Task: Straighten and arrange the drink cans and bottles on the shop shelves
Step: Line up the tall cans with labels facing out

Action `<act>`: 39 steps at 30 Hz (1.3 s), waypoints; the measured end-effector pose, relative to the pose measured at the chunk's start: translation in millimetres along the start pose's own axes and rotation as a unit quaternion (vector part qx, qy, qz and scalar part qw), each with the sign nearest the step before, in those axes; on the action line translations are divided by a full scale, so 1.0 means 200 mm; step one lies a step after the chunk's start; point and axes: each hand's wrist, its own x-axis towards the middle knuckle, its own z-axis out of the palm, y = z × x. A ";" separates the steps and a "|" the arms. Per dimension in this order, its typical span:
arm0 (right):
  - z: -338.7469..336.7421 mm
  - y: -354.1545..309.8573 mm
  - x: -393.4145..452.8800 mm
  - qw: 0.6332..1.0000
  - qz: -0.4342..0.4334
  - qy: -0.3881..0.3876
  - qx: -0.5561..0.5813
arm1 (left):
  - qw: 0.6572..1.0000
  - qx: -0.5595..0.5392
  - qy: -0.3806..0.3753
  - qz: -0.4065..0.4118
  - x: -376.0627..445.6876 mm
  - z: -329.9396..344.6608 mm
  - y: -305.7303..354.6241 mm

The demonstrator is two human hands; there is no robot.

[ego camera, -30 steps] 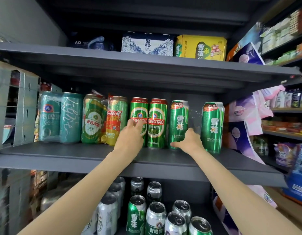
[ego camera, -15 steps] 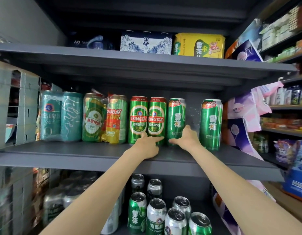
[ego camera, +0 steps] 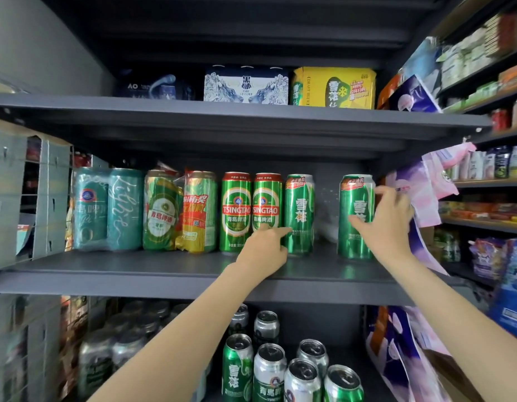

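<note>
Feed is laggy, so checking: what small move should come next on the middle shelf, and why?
Probably slide the lone green can, gripped by the right hand, left against the other green can; a gap splits the row. The left hand touches that neighbour.

- Open gap on the middle shelf [ego camera: 164,265] between the two green snow-brand cans [ego camera: 299,213] and [ego camera: 356,216].
- At 9 o'clock of that gap, cans stand packed side by side.
- At 3 o'clock, hanging pink packets [ego camera: 422,192] crowd the shelf end.
- Bare shelf front runs at 6 o'clock.
</note>
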 end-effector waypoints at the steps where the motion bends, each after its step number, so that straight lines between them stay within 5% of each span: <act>1: 0.00 0.04 0.01 0.998 0.052 -0.043 0.011 | 1.000 0.003 -0.013 0.003 0.01 0.02 0.03; 4: 0.06 0.14 0.01 0.985 0.091 -0.141 0.027 | 0.997 0.036 -0.061 0.018 0.03 0.06 0.07; 14: 0.20 0.07 0.05 0.978 0.082 -0.190 0.041 | 0.985 0.037 -0.167 -0.013 0.06 0.08 0.04; 28: 0.25 0.08 0.06 0.977 0.032 -0.210 0.019 | 0.988 0.038 -0.152 -0.016 0.06 0.08 0.05; 31: 0.21 0.05 0.03 0.979 0.023 -0.199 0.034 | 0.995 0.059 -0.077 -0.006 0.02 0.06 0.06; 33: 0.12 0.04 -0.02 0.984 -0.003 -0.153 0.088 | 0.998 0.039 0.044 0.023 -0.05 0.05 0.07; 36: -0.07 0.03 -0.20 0.981 -0.078 -0.086 0.157 | 0.973 -0.001 0.208 0.104 -0.27 0.12 0.06; 39: -0.22 0.06 -0.47 0.959 -0.152 -0.091 0.223 | 0.941 0.041 0.273 0.198 -0.54 0.31 -0.01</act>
